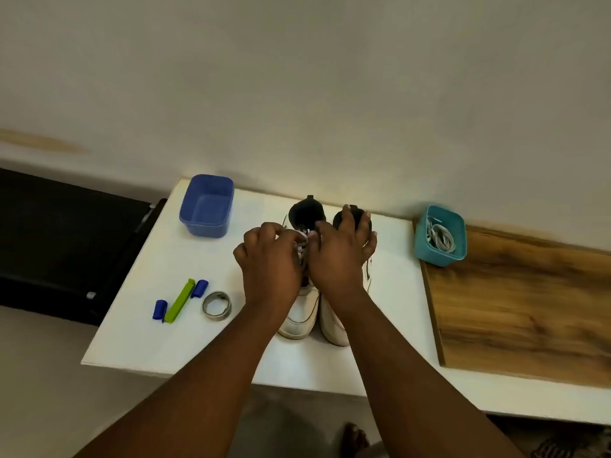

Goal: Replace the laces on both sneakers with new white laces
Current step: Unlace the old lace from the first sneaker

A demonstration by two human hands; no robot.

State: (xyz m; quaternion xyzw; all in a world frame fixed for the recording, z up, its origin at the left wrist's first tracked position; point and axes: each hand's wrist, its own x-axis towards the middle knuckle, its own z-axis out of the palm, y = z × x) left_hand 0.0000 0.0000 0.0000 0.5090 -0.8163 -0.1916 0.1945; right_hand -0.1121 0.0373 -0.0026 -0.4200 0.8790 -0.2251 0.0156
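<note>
Two white sneakers stand side by side on the white table [390, 325], toes toward me. The left sneaker [301, 317] shows a white lace [301, 247] between my hands. My left hand [269, 259] has its fingers curled at that lace near the top eyelets. My right hand [340, 249] lies over the right sneaker [334, 322], fingers spread across its dark collar, thumb side next to the lace. A teal bin [439, 236] at the right holds coiled white laces [441, 238].
An empty blue bin [206, 206] sits at the table's back left. A green clip with blue caps [180, 300] and a metal ring [216, 305] lie at the front left. A wooden board [529, 309] covers the right side. A wall stands close behind.
</note>
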